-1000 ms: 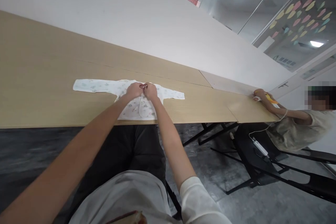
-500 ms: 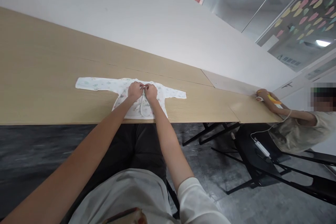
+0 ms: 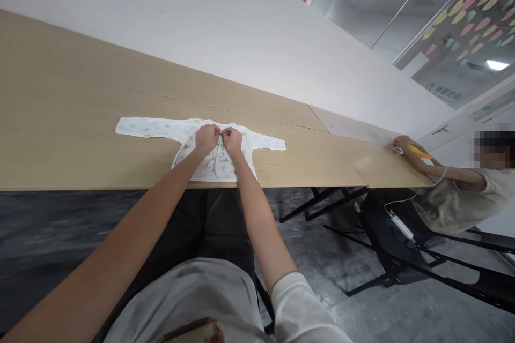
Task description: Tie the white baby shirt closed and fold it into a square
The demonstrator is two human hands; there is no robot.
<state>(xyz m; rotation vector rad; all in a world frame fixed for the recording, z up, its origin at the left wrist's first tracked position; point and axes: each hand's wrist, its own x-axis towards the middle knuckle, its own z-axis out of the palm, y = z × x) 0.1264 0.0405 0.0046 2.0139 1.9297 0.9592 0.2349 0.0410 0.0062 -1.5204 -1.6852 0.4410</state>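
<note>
Two bare hands, left hand (image 3: 206, 138) and right hand (image 3: 232, 141), meet near the centre of the frame over a small white printed shirt (image 3: 224, 167), which lies spread on the tabletop (image 3: 80, 144) with its sleeves reaching left and right. Each grip is narrow, fingertips pinching the cloth high on the front opening (image 3: 218, 159); the exact bit held is too small to tell. The shirt looks light, soft and limp, likelier to wrinkle than tear, so small pinches along the opening's edges should control it best.
</note>
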